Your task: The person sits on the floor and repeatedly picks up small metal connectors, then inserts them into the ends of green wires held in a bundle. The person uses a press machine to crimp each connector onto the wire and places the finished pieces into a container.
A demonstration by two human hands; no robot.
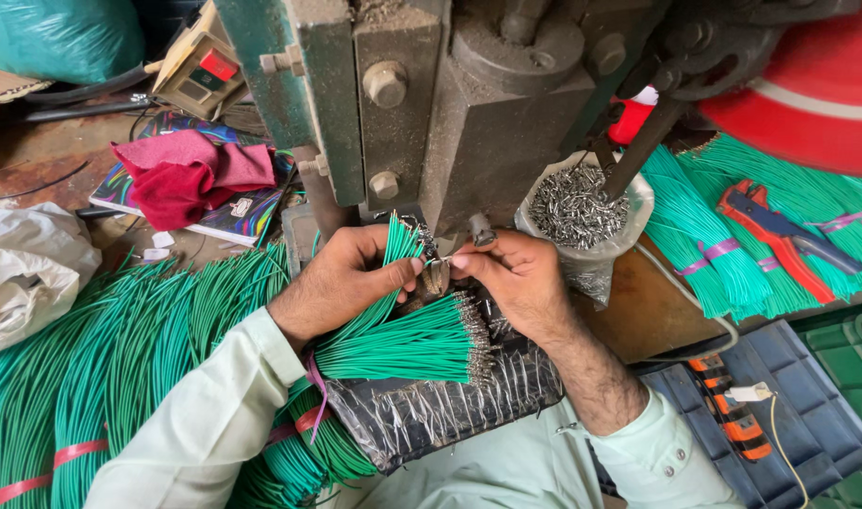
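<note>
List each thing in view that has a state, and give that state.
left hand: shut on green wires, a handful
right hand: fingertips pinched at the press die
wire bundle: lying flat, metal terminals on its ends
bag of terminals: open, filled
red crimping pliers: lying unused on tied wires
red cloth: crumpled on a book

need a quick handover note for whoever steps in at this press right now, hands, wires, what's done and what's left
Left hand: grips a fan of green wires, tips at the press.
Right hand: pinches a small metal piece at the same spot.
Done: a bundle of terminal-tipped wires lies on the wrapped block.
Left: loose green wires at left, banded bundles at right, bag of terminals behind.
</note>
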